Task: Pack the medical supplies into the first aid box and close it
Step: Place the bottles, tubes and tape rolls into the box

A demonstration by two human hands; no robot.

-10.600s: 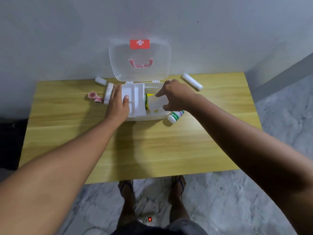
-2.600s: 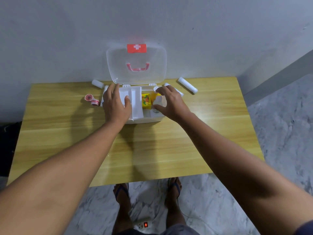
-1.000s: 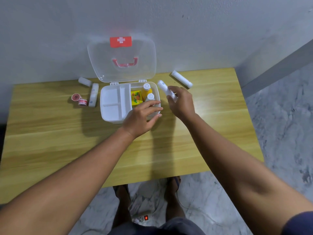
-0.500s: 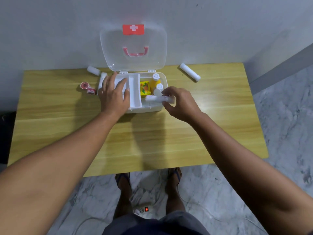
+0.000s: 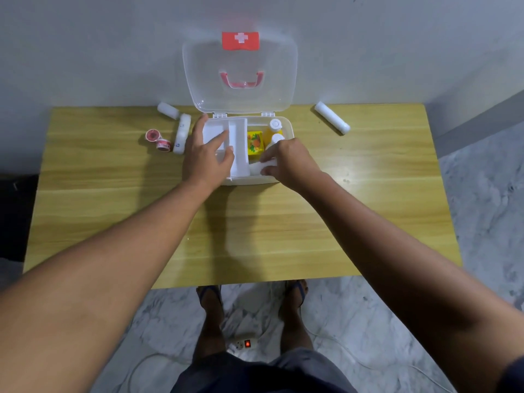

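The white first aid box [image 5: 288, 129] stands open at the table's back, its clear lid [image 5: 241, 72] upright against the wall. Inside on the right are a yellow packet [image 5: 255, 140] and two white-capped bottles [image 5: 275, 124]. My left hand [image 5: 208, 154] lies spread on the white divided tray [image 5: 238, 137] in the box's left half. My right hand [image 5: 286, 161] grips a white bandage roll [image 5: 256, 167] lying crosswise in the front right of the box. Another white roll [image 5: 331, 117] lies on the table to the right.
Left of the box lie two red tape rolls [image 5: 157, 139], a long white roll [image 5: 181, 133] and a short white roll [image 5: 168, 110]. The wooden table [image 5: 255, 228] meets a grey wall. A power strip [image 5: 241, 344] and my feet are on the marble floor below.
My right hand has lowered the white bandage roll from the box's front edge into its right half. My left hand stays on the tray.
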